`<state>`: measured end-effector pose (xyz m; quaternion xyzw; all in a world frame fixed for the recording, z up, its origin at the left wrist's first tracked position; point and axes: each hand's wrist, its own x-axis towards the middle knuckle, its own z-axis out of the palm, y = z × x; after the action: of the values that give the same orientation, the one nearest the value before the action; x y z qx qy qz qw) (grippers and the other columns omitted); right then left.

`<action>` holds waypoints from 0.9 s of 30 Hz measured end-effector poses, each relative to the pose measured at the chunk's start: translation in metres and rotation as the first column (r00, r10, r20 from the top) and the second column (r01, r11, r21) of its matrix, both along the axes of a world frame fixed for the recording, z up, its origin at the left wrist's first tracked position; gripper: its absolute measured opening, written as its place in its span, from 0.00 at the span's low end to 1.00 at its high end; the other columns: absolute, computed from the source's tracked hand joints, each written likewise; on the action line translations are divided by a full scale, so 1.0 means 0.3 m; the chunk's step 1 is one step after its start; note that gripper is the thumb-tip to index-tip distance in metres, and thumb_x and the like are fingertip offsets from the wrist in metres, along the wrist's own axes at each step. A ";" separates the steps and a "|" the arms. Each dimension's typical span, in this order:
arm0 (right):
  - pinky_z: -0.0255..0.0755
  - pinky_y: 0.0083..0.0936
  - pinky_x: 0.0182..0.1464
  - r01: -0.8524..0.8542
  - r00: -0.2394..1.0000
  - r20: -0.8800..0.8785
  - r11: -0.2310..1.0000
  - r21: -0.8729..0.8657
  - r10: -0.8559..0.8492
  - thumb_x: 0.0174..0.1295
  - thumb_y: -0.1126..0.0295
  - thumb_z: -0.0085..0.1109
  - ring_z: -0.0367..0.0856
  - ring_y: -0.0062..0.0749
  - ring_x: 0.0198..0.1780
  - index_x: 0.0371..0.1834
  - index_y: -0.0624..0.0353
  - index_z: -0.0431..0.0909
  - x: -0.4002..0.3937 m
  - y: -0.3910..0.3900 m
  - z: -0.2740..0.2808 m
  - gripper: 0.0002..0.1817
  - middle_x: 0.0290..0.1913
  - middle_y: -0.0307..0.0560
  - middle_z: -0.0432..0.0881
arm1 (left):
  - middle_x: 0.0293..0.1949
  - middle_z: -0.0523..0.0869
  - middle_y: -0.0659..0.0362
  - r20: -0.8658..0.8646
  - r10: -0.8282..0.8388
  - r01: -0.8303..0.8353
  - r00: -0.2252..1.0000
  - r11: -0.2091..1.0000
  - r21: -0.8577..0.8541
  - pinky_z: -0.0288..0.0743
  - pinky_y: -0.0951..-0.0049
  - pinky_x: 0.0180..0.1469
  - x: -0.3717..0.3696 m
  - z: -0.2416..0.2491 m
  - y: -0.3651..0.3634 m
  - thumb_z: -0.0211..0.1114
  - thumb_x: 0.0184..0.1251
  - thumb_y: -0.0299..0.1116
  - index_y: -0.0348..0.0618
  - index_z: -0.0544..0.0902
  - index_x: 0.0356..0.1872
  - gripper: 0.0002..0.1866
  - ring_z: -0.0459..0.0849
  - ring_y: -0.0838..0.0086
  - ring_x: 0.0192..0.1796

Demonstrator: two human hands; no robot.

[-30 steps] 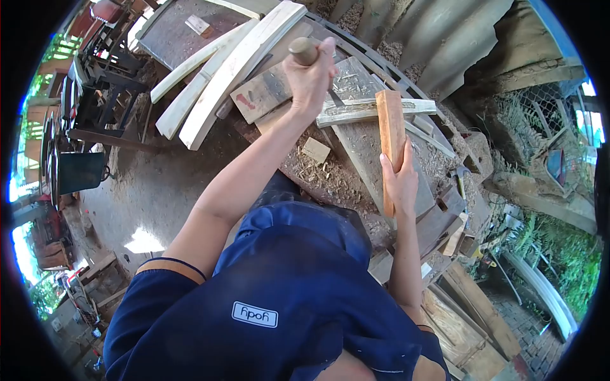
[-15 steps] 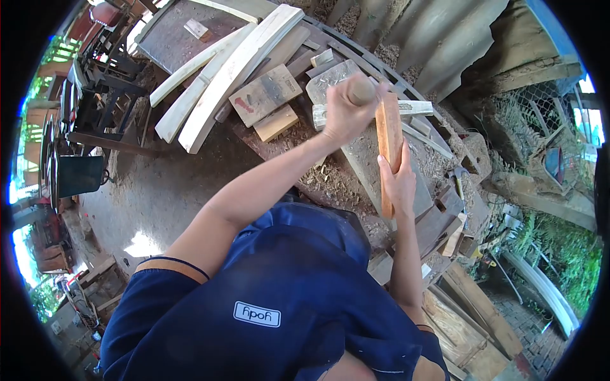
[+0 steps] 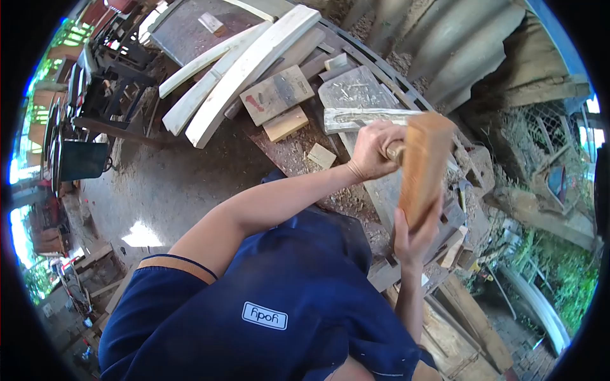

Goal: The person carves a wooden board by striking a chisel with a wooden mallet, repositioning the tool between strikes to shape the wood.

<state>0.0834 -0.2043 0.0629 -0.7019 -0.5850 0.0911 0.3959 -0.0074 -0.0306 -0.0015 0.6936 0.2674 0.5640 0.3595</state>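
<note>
A reddish-brown wooden piece [image 3: 424,168] stands tilted up toward the camera, its lower part between the thumb and fingers of my right hand [image 3: 417,232]. My left hand [image 3: 380,147] is closed around a round wooden handle [image 3: 395,151], whose end points at the left side of the piece. Whatever the handle belongs to is hidden. Behind both hands, a pale rough wood strip [image 3: 365,119] lies across a grey board [image 3: 356,90] on the workbench [image 3: 298,171].
Long pale curved timbers [image 3: 248,79] lie at the upper left beside a marked wooden block [image 3: 277,95] and a smaller block [image 3: 286,124]. A square wood offcut [image 3: 321,155] sits among shavings. Corrugated sheeting [image 3: 457,44] stands behind the bench; planks [image 3: 473,311] lie lower right.
The wooden piece has been lifted and tilted toward the camera, shifting right with my right hand. My left hand has moved down and right with the handle. The square offcut has come into view.
</note>
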 end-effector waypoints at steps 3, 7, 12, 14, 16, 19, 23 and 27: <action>0.68 0.41 0.59 0.191 0.953 -0.274 0.960 0.204 -0.131 0.54 0.69 0.60 0.75 0.45 0.50 0.69 0.68 0.60 -0.031 -0.037 -0.038 0.37 0.51 0.57 0.73 | 0.23 0.81 0.55 -0.083 -0.040 0.034 0.996 0.996 -0.082 0.72 0.60 0.34 -0.016 -0.017 -0.032 0.75 0.55 0.37 0.46 0.78 0.26 0.13 0.80 0.55 0.28; 0.69 0.41 0.60 0.059 0.997 -0.052 0.993 0.104 -0.054 0.54 0.69 0.61 0.76 0.47 0.54 0.71 0.69 0.59 -0.027 -0.020 -0.003 0.40 0.57 0.58 0.73 | 0.24 0.81 0.55 -0.121 -0.068 0.058 0.990 0.995 -0.086 0.73 0.60 0.35 -0.023 0.011 -0.024 0.74 0.55 0.36 0.46 0.79 0.27 0.11 0.80 0.54 0.29; 0.72 0.42 0.61 0.100 0.991 -0.104 0.990 0.099 -0.089 0.59 0.69 0.66 0.81 0.57 0.58 0.75 0.71 0.55 -0.011 0.038 -0.040 0.43 0.61 0.71 0.76 | 0.25 0.83 0.57 -0.033 -0.066 0.059 0.997 0.980 -0.188 0.74 0.67 0.34 -0.060 0.015 0.003 0.74 0.57 0.33 0.43 0.79 0.28 0.10 0.81 0.67 0.29; 0.75 0.41 0.57 0.143 0.976 -0.173 0.988 0.056 -0.131 0.62 0.64 0.64 0.85 0.59 0.49 0.76 0.71 0.52 0.024 0.100 -0.081 0.44 0.54 0.71 0.81 | 0.22 0.81 0.64 0.054 -0.039 0.053 0.998 0.955 -0.292 0.71 0.76 0.27 -0.057 0.032 0.022 0.73 0.63 0.31 0.41 0.78 0.26 0.11 0.76 0.83 0.26; 0.76 0.45 0.55 0.177 0.972 -0.102 0.946 -0.273 -0.212 0.65 0.54 0.61 0.85 0.62 0.50 0.78 0.61 0.53 0.041 0.139 -0.125 0.43 0.49 0.72 0.83 | 0.22 0.80 0.67 0.110 0.031 0.013 0.993 0.925 -0.379 0.71 0.78 0.27 -0.084 0.054 0.060 0.72 0.63 0.32 0.42 0.79 0.25 0.11 0.77 0.85 0.26; 0.77 0.49 0.52 0.143 0.982 -0.053 0.895 -0.423 -0.181 0.65 0.50 0.60 0.84 0.65 0.48 0.79 0.53 0.53 0.057 0.167 -0.278 0.43 0.46 0.70 0.84 | 0.20 0.80 0.66 0.182 0.174 -0.066 0.968 0.874 -0.481 0.72 0.80 0.25 -0.138 0.039 0.144 0.71 0.65 0.32 0.44 0.79 0.25 0.11 0.77 0.85 0.23; 0.77 0.52 0.49 0.196 0.978 0.040 0.842 -0.502 -0.204 0.64 0.48 0.59 0.84 0.67 0.44 0.79 0.47 0.54 0.056 0.163 -0.332 0.42 0.42 0.68 0.86 | 0.19 0.80 0.64 0.408 0.420 -0.091 0.810 0.779 -0.621 0.70 0.79 0.23 -0.172 0.056 0.194 0.68 0.67 0.28 0.41 0.78 0.26 0.10 0.77 0.82 0.20; 0.77 0.52 0.49 0.207 0.978 0.087 0.845 -0.492 -0.190 0.64 0.49 0.60 0.84 0.68 0.44 0.79 0.45 0.54 0.057 0.167 -0.302 0.42 0.43 0.69 0.85 | 0.19 0.79 0.65 0.380 0.484 -0.178 0.788 0.771 -0.612 0.70 0.79 0.24 -0.148 0.043 0.199 0.70 0.67 0.30 0.42 0.77 0.26 0.11 0.77 0.82 0.21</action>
<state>0.1005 -0.1543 -0.0278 -0.8384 -0.4726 0.1854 0.1983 -0.0518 0.0291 0.0113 0.3226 0.4323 0.6849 0.4899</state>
